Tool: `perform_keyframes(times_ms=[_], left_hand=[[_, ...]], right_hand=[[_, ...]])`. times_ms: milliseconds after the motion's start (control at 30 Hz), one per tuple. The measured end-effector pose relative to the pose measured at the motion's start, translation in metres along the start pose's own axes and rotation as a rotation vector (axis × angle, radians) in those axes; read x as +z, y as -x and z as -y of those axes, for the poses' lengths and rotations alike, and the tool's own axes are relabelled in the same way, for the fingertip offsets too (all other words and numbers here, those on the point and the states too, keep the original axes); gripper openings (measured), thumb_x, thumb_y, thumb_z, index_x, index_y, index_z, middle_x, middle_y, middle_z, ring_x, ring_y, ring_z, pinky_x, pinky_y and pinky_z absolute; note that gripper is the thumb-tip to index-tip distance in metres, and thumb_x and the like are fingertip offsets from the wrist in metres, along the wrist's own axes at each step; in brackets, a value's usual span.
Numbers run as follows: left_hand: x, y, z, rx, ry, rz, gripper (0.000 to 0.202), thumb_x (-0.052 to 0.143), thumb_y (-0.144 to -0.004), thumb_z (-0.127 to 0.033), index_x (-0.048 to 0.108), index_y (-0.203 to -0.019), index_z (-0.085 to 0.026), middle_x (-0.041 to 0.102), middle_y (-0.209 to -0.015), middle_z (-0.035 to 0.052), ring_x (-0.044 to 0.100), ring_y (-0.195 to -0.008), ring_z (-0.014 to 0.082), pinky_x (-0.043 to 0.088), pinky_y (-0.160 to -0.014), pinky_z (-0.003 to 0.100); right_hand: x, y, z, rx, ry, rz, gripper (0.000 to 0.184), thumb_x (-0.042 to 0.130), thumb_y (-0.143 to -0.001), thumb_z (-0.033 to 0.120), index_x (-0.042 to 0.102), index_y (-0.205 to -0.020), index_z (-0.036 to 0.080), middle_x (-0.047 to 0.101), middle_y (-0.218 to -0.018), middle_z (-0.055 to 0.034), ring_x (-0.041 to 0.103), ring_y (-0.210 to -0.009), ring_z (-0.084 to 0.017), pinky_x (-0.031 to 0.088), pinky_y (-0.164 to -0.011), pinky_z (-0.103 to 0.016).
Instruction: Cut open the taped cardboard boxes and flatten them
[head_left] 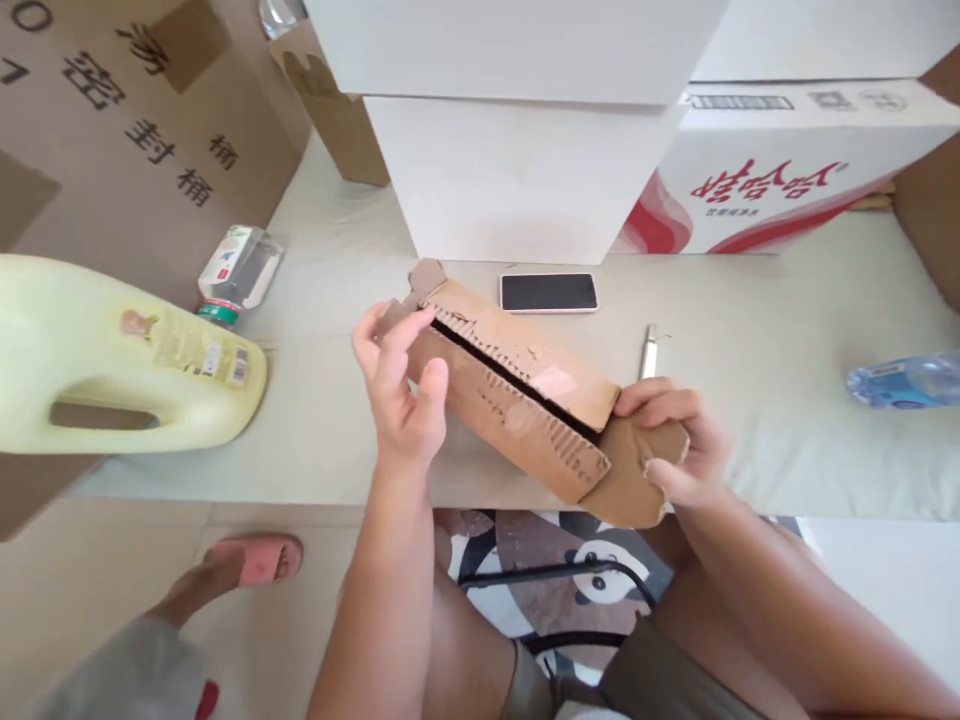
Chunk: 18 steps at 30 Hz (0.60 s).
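Observation:
A small brown cardboard box [517, 455] with torn flap edges is held tilted between both hands above the front of the table. A dark slit runs along its top, and an end flap sticks out at each end. At the far left end, my left hand [405, 390] grips the box, its index finger lying on the top edge and thumb raised. My right hand [686, 440] pinches the rounded end flap at the near right. A white utility knife [649, 352] lies just beyond my right hand. Behind the box rests a phone [549, 292], its screen dark.
White boxes [510, 180] stand at the back, a red-and-white printed carton [757, 190] on the right. To the left are a large carton [135, 130], a yellow jug [195, 370] and a clear bottle [244, 270]. A water bottle [904, 382] lies right. Another person's slippered foot [259, 560] shows below left.

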<state>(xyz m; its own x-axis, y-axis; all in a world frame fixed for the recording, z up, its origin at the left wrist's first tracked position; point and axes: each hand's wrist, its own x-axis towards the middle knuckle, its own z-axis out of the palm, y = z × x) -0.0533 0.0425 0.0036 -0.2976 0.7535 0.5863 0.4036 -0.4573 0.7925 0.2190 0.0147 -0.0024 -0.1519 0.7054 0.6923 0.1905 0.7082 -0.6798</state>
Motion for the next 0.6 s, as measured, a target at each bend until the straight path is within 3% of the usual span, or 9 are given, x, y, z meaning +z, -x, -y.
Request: perform_keyframes(times_ms=[67,167,367,467,600], left_hand=[[0.000,-0.003,-0.004,-0.012,-0.061,0.009,0.055,0.059,-0.089,-0.073,0.079,-0.106,-0.025,0.053,-0.132,0.0120,0.048,-0.141,0.0334,0.035,-0.127,0.050],[-0.003,-0.006,-0.007,-0.013,-0.097,0.022,0.059,0.055,-0.090,-0.075,0.082,-0.099,-0.023,0.050,-0.128,0.0125,0.050,-0.136,0.0338,0.036,-0.127,0.049],[-0.002,-0.005,-0.002,0.007,-0.082,-0.022,0.050,0.055,-0.093,-0.067,0.079,-0.088,-0.024,0.054,-0.113,0.0117,0.051,-0.134,0.0329,0.038,-0.124,0.048],[0.003,-0.003,-0.002,0.041,0.035,-0.092,0.042,0.058,-0.093,-0.063,0.072,-0.082,-0.025,0.057,-0.099,0.0086,0.054,-0.131,0.0306,0.037,-0.125,0.049],[0.009,-0.002,-0.014,-0.033,0.387,-0.191,0.039,0.066,-0.087,-0.057,0.057,-0.072,-0.022,0.057,-0.108,0.0053,0.070,-0.103,0.0265,0.054,-0.109,0.051]], right_hand=[[-0.003,-0.002,0.000,-0.058,0.058,0.026,0.018,0.067,-0.088,0.039,0.057,-0.080,0.027,0.076,-0.079,-0.0062,0.069,-0.062,-0.020,0.054,-0.052,-0.033],[-0.010,0.000,0.001,-0.099,0.123,0.047,0.014,0.064,-0.086,0.031,0.053,-0.079,0.027,0.081,-0.084,-0.0057,0.061,-0.050,-0.017,0.047,-0.047,-0.033],[-0.020,0.018,0.000,0.003,0.105,0.029,0.008,0.062,-0.088,0.028,0.054,-0.085,0.028,0.079,-0.124,-0.0124,0.067,-0.058,-0.020,0.053,-0.053,-0.039],[-0.019,0.022,-0.003,0.065,0.064,-0.009,0.005,0.060,-0.091,0.027,0.057,-0.095,0.029,0.074,-0.136,-0.0125,0.069,-0.062,-0.020,0.055,-0.056,-0.040],[-0.012,0.020,-0.005,0.122,0.058,-0.085,0.023,0.057,-0.097,0.029,0.058,-0.120,0.031,0.075,-0.133,-0.0117,0.075,-0.093,-0.025,0.059,-0.068,-0.040]])
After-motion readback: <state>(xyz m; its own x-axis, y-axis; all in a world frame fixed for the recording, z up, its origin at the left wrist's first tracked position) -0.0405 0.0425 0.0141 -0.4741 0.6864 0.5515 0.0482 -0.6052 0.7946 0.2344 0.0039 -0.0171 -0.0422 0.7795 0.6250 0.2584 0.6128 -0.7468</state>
